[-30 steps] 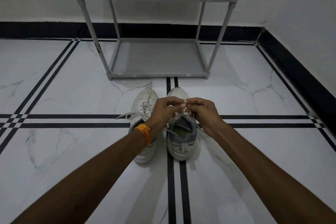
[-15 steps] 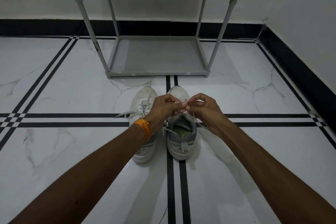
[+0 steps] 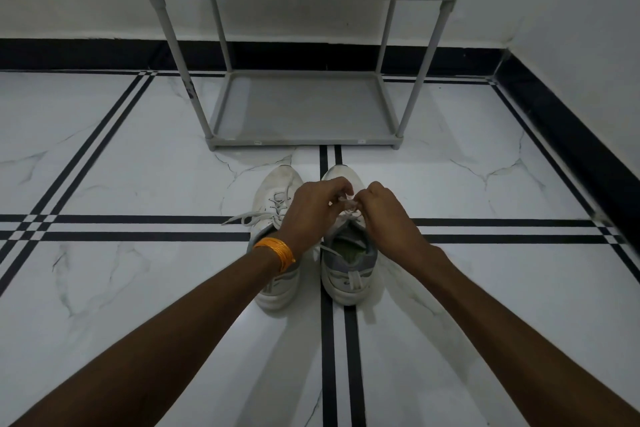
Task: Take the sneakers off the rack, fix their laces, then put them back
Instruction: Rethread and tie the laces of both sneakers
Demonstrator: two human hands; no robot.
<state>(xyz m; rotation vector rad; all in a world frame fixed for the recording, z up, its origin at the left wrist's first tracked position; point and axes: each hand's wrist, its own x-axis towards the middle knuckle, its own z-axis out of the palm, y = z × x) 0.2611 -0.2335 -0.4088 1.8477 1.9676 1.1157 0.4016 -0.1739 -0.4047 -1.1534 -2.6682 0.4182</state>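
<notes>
Two white sneakers stand side by side on the floor, toes toward the rack. The left sneaker (image 3: 277,204) has loose laces trailing to the left. Over the right sneaker (image 3: 348,260) both hands meet: my left hand (image 3: 313,210), with an orange band at the wrist, and my right hand (image 3: 386,213) pinch its white lace (image 3: 348,202) between the fingertips. The hands hide most of that shoe's lacing. The grey shoe rack (image 3: 301,107) stands just beyond the sneakers, and nothing rests on its shelves.
White marble floor with black double stripes runs under the shoes. A black skirting and white walls close off the back and the right side (image 3: 571,135). The rack's front legs (image 3: 185,80) stand close behind the shoes.
Both hands stay over the right sneaker, their fingers working the lace; the fingertips have drawn closer together. The view has tilted slightly. The sneakers have not moved.
</notes>
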